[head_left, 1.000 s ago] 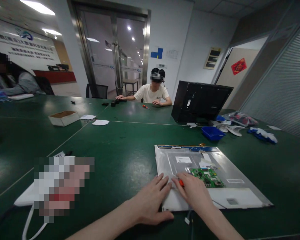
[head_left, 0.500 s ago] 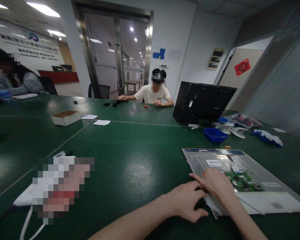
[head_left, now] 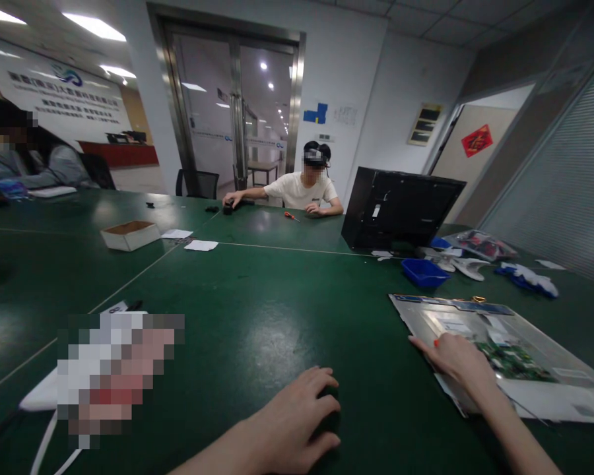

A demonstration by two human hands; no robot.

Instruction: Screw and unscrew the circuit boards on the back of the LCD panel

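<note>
My left hand (head_left: 299, 419) rests over the green tabletop with its fingers apart and slightly curled, holding nothing. My right hand (head_left: 458, 359) is at the left side of a flat metal-backed display panel (head_left: 574, 398), index finger reaching to the panel's left edge. A bit of orange handle shows at its knuckles and a thin shaft comes out beneath the wrist, so it appears closed round a screwdriver (head_left: 436, 343); most of the tool is hidden. A green circuit board (head_left: 517, 361) sits on the panel, partly covered by the hand.
Beyond the panel are a blue tray (head_left: 424, 272), gloves (head_left: 529, 280) and a black monitor (head_left: 400, 208). A pixelated item with white cables (head_left: 44, 439) lies at left, an open box (head_left: 131, 235) farther back. Across the table sits a co-worker (head_left: 301, 191), near another screwdriver (head_left: 292, 216).
The panel has slid to the right, together with my right hand. My left hand has drawn away from the panel toward the left. The co-worker's hand across the table has shifted slightly left.
</note>
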